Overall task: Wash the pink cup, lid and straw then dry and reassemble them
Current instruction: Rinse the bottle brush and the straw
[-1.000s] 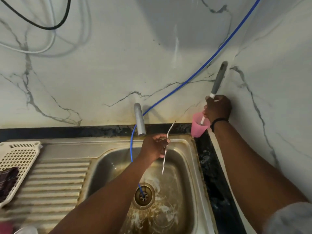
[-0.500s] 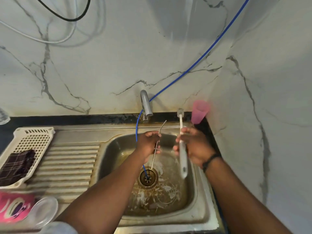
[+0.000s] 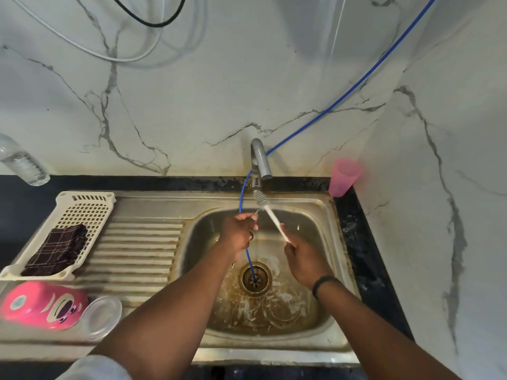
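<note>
Over the sink, my left hand (image 3: 238, 234) grips a thin metal straw (image 3: 256, 213); only its bent top end and a short bottom tip show past the fingers. My right hand (image 3: 304, 259) holds a long white-stemmed brush (image 3: 274, 218), slanted up and to the left, with its bristle tip right at the straw's top end under the tap (image 3: 260, 160). The pink cup (image 3: 41, 304), printed with a cartoon face, lies on its side on the drainboard at the lower left. The clear lid (image 3: 101, 316) lies beside it on the right.
The steel sink (image 3: 326, 270) has a stained basin and a blue hose (image 3: 248, 253) running into its drain. A plain pink tumbler (image 3: 344, 176) stands at the back right corner. A white basket (image 3: 85, 212) with a dark cloth (image 3: 57, 248) sits on the drainboard. A clear bottle (image 3: 22, 163) is far left.
My right hand lifted the brush out of the pink tumbler, carried it over the sink and turned its tip to the straw's top end. My left hand kept the straw.
</note>
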